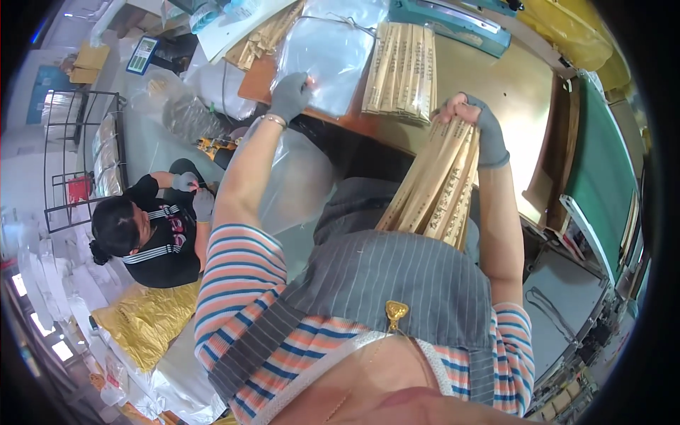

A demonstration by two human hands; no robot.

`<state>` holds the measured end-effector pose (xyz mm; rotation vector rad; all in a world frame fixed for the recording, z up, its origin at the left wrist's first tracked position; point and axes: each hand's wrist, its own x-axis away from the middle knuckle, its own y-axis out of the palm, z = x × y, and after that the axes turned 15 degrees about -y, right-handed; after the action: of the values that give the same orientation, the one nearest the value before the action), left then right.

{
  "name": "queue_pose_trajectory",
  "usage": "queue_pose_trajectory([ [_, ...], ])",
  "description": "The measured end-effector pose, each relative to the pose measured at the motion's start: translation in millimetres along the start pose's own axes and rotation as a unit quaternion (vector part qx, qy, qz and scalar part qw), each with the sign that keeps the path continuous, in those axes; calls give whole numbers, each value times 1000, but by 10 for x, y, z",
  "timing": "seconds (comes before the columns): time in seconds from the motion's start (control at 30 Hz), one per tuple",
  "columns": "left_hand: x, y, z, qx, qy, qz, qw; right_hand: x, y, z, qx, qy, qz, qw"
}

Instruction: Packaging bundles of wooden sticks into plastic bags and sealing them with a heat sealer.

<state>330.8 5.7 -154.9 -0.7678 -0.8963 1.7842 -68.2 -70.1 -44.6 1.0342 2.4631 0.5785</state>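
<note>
My right hand point(483, 131), in a grey fingerless glove, grips the upper end of a bundle of long, thin tan sticks point(437, 185) with dark print, which look like wrapped chopsticks. The bundle slants down against my apron, and its lower end is hidden there. At the near edge of a stack of clear plastic bags point(327, 53), my left hand point(290, 98), gloved alike, has its fingers pinched on the plastic. Just right of that stack lies a packed bundle of similar sticks point(401, 69) in clear plastic.
A teal machine point(453, 25) stands at the table's back. More loose sticks point(265, 35) lie at the far left. A green board point(602, 170) leans at the right. On the left, a co-worker point(159, 227) sits near a black wire rack point(81, 156) and a yellow sack point(149, 322).
</note>
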Motion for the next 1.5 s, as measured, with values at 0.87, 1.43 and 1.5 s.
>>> queue_pose_trajectory([
  [0.87, 12, 173, 2805, 517, -153, -77, 839, 581, -313, -336, -77, -47, 108, 990],
  [1.43, 1732, 326, 2530, 290, 200, -186, 917, 1937, 365, 143, 79, 152, 228, 958],
  [1.5, 1793, 298, 2712, 299, 157, -194, 921, 1905, -43, 196, 373, 146, 102, 910],
])
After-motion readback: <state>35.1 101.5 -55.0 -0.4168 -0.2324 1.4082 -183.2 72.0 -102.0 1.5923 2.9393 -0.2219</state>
